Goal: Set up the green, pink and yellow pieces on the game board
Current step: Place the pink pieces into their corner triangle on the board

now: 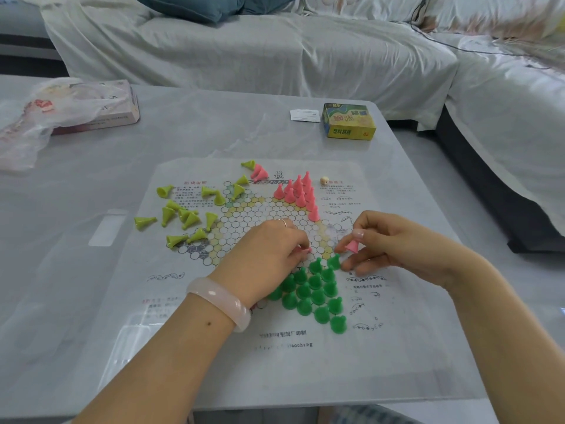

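Risk as I see it: yellow pieces (pixel 183 214) lie tipped and loose at the game board's (pixel 275 362) left, easy to scatter. My left hand (pixel 263 255), curled, seems to pinch something pink, and its wrist could topple the green pieces (pixel 315 293). My right hand (pixel 394 247) pinches a pink piece (pixel 352 246) just above them; the standing pink pieces (pixel 301 192) are at the far corner.

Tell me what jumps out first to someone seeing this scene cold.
The green pieces stand upright in a neat triangle at the near point of the game board, and upright pink pieces cluster at its far point. Yellow pieces lie toppled and scattered over the board's left side. Between them the right hand pinches one pink piece, and the left hand, above a pale bangle, holds something pink at its fingertips.
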`<state>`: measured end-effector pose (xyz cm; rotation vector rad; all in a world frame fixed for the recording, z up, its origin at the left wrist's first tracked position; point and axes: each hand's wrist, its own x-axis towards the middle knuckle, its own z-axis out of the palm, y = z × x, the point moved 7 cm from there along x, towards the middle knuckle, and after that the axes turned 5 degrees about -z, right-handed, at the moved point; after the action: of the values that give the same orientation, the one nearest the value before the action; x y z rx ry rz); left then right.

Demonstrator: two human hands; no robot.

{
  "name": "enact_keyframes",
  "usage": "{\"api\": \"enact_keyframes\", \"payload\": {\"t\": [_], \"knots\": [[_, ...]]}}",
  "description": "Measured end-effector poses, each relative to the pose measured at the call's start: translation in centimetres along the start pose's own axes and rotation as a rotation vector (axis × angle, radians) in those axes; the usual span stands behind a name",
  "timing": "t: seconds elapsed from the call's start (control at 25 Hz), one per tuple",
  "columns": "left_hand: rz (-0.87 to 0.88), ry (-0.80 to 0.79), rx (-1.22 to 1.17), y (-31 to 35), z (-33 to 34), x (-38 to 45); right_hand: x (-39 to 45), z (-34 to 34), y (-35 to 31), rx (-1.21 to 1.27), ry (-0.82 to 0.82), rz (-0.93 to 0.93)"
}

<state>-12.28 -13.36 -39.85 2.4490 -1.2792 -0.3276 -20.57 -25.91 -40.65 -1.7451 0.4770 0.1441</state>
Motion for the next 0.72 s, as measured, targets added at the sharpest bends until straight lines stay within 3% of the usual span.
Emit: {"api": "enact_keyframes", "payload": {"t": [0.72], "knots": [[-0.007,0.083,-0.049,-0.55,-0.76,-0.18,0.63,0.79,0.01,-0.038,-0.023,-0.019]]}}
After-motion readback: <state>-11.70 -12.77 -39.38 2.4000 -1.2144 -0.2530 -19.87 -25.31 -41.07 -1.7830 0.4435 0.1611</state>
